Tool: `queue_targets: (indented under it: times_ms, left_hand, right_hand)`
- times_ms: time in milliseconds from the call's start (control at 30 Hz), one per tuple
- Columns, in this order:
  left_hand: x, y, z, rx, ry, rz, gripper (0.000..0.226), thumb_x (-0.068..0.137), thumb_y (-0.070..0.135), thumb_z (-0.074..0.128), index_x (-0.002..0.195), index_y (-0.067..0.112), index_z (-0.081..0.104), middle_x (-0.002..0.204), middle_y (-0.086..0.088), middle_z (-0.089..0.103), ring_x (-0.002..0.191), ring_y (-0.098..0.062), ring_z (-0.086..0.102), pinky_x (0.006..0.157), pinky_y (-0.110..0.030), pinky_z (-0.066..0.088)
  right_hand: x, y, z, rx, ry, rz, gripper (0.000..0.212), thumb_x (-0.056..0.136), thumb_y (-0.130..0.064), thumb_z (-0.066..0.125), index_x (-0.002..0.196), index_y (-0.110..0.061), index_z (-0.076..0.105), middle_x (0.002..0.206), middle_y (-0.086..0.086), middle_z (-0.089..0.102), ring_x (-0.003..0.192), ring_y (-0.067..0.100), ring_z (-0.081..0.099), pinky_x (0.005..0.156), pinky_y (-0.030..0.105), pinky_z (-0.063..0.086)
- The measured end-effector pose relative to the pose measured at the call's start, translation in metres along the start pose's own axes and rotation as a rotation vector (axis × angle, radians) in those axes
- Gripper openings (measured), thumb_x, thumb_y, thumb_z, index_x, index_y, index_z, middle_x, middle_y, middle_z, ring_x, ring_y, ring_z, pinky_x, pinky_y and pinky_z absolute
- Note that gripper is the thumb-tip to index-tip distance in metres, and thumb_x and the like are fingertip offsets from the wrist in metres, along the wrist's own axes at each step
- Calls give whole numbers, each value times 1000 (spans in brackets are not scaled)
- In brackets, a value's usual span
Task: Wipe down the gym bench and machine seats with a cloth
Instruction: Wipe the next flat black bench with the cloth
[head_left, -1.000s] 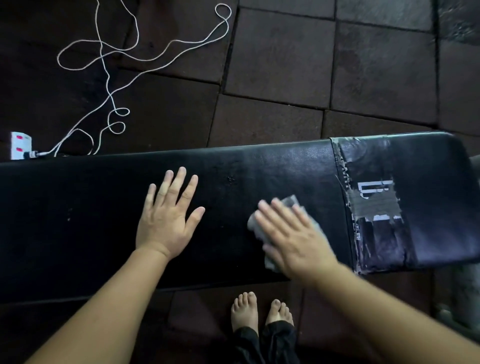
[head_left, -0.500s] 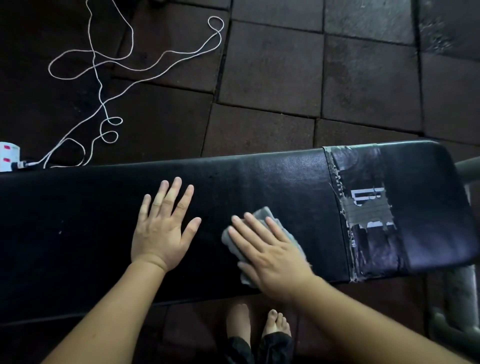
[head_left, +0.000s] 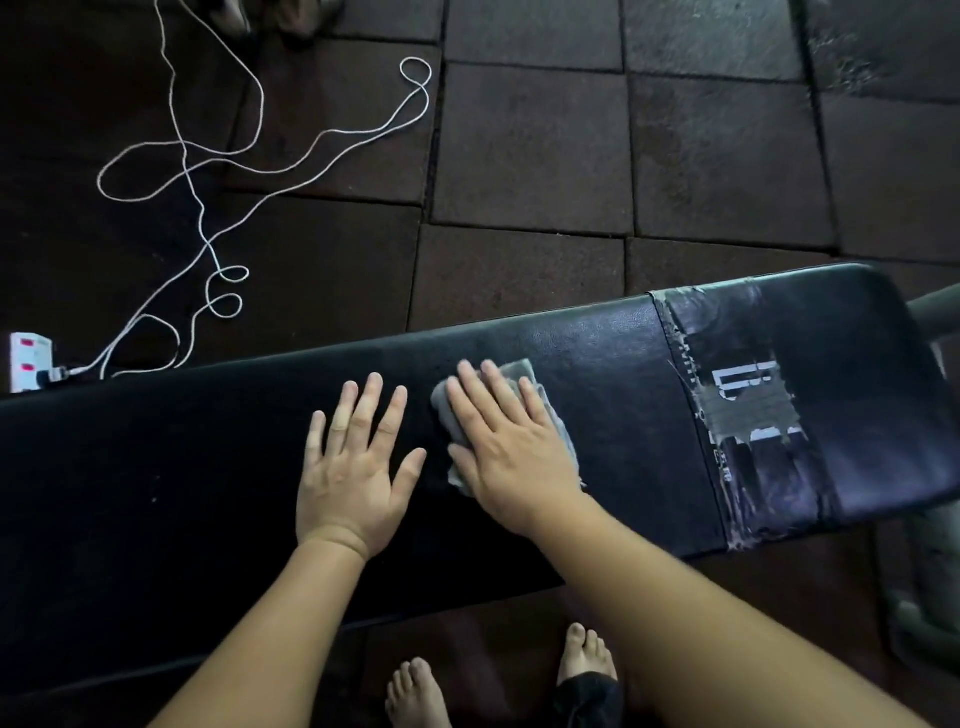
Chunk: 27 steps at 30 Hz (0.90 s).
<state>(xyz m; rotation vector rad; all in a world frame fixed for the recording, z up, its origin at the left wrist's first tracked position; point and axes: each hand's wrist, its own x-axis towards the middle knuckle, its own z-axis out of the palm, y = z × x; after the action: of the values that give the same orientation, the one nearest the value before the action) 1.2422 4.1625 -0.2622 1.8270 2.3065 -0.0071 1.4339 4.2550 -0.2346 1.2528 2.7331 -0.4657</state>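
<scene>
The right hand (head_left: 511, 457) has slid the grey cloth (head_left: 519, 370) leftward along the black surface (head_left: 623, 374), ending just beside the left hand (head_left: 353, 478), which has stayed put. Neither grip is closed: both hands lie flat, fingers straight, the cloth pinned under the right palm.

Dim overall: the black desk (head_left: 156, 467) loses detail toward the left, while a pale sheen on its right end and the upper-right floor tiles (head_left: 727, 156) shows light from that side. The wide lens bows the desk's edges; the right hand (head_left: 511, 452) looks slightly motion-blurred.
</scene>
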Motion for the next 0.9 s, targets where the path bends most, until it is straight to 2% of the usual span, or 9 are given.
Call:
queue_targets:
  times_ms: [67,167,267,367,467,533,667,800,900]
  left_hand:
    - [-1,1,-1,-1,-1,2,71,103,62,23,166,31,15,176,4,2,162,-20,0,129,-54,8]
    - [0,1,-1,8,-10,-6,71,103,64,17,166,32,11,176,5,-2,162,-18,-5,130,-52,6]
    - [2,-1,-1,3,-8,-9,71,103,64,16,166,33,11,175,6,-2,161,-18,-5,130,-52,5]
    - [1,-1,-1,1,-2,-10,71,103,64,17,166,33,12,175,5,0,162,-18,-4,130,-51,5]
    - [1,0,0,-2,-1,-7,71,102,64,18,166,33,13,176,5,1,162,-18,-3,130,-52,5]
    - [1,0,0,-4,4,-13,72,102,64,19,166,33,14,176,5,2,162,-19,-1,130,-52,6]
    - [-3,2,0,3,3,-9,71,103,63,20,166,32,14,176,5,2,162,-19,-1,130,-52,6]
    - [3,0,-4,17,-41,-11,72,102,65,14,166,33,7,175,6,-6,161,-17,-9,130,-50,2]
    - [6,-3,-8,-5,-88,-13,73,100,68,10,166,37,0,174,9,-13,159,-14,-17,130,-47,-6]
  right_hand:
    - [-24,32,0,-54,-8,-94,71,101,-53,37,163,-22,24,172,-3,16,159,20,10,127,49,16]
    - [-26,110,-15,-107,21,74,72,98,-54,34,162,-22,27,170,-1,23,158,22,16,126,51,17]
    - [10,137,-34,-88,55,385,73,100,-57,20,165,-24,14,173,-2,10,159,20,3,128,45,4]
    - [44,94,-31,-81,82,535,71,104,-55,14,165,-24,0,173,-2,-4,159,21,-8,129,47,-1]
    - [37,40,-18,-29,56,397,71,105,-53,18,165,-24,-3,173,-1,-9,158,21,-13,128,48,-2]
    - [6,15,-9,8,26,202,71,104,-52,29,166,-22,8,173,-1,-1,159,21,-7,128,49,3]
    - [-73,53,1,-94,-33,-54,71,100,-52,40,163,-22,28,171,-2,19,159,21,14,126,48,19]
    - [-50,115,-18,-97,17,212,72,99,-54,31,164,-23,23,171,-2,18,159,21,11,127,48,14]
    - [-11,83,-14,-62,75,509,72,102,-55,22,166,-24,5,173,-3,-1,159,19,-6,128,44,-1]
